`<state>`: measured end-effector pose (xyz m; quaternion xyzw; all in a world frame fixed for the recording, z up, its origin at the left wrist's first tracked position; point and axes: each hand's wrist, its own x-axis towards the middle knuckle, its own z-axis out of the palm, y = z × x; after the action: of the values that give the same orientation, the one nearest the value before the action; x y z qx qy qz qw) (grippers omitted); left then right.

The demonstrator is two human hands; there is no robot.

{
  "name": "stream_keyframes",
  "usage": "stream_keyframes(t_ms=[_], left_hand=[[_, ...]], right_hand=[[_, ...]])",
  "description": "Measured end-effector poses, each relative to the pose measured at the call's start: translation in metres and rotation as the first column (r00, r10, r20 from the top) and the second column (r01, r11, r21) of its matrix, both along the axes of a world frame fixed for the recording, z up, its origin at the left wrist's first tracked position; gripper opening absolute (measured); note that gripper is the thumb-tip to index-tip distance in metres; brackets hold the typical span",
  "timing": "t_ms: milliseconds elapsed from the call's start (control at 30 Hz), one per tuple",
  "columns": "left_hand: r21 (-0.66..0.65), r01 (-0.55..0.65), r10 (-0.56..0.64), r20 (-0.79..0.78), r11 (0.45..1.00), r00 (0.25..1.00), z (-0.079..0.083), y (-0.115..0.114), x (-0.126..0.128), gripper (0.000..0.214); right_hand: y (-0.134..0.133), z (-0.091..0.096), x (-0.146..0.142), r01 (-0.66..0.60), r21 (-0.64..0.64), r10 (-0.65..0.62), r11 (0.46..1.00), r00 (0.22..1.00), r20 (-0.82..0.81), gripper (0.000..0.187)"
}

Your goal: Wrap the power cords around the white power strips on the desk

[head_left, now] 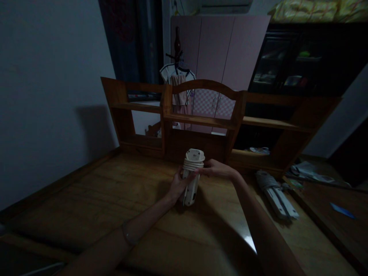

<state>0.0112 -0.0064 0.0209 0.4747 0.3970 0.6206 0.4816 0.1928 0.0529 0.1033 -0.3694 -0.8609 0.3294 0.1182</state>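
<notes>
A white power strip point(192, 191) stands tilted over the wooden desk, its cord point(193, 164) wound in several turns round its upper part. My left hand point(178, 186) is closed round the strip from the left, just below the coils. From the right, my right hand point(213, 168) has its fingers closed at the wound cord. Its fingertips meet those of my left hand near the front of the strip. Whether the strip's lower end rests on the desk is hard to tell. The cord's loose end cannot be made out.
Further right on the desk point(138, 184) lies a bundle of power strips point(278, 199) wrapped with grey cord. A wooden shelf unit point(201, 120) rises along the back edge. Papers point(310, 171) and a blue flat item point(342, 210) lie at the far right. A wall point(51, 96) borders the left side.
</notes>
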Motion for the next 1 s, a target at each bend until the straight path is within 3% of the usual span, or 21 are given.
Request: stream_keyframes(t_ms=[267, 567, 800, 1000], left_hand=[[0.067, -0.098, 0.102, -0.063, 0.993, 0.993, -0.001, 0.0, 0.002, 0.05], [0.031, -0.079, 0.08, -0.06, 0.996, 0.995, -0.001, -0.004, 0.001, 0.052], [-0.046, 0.087, -0.081, 0.112, 0.995, 0.99, 0.0, 0.001, -0.001, 0.055], [-0.11, 0.281, -0.242, 0.277, 0.953, 0.93, -0.006, 0.006, -0.003, 0.05]], right_hand=[[-0.007, 0.007, -0.012, 0.086, 0.116, -0.09, 0.99, 0.995, 0.03, 0.059], [-0.013, 0.009, -0.018, 0.131, 0.157, -0.132, 0.979, 0.991, -0.005, 0.06], [-0.01, 0.01, -0.012, 0.104, 0.132, -0.107, 0.986, 0.994, 0.013, 0.062], [-0.008, 0.009, -0.006, 0.086, 0.063, -0.088, 0.994, 0.996, 0.028, 0.062]])
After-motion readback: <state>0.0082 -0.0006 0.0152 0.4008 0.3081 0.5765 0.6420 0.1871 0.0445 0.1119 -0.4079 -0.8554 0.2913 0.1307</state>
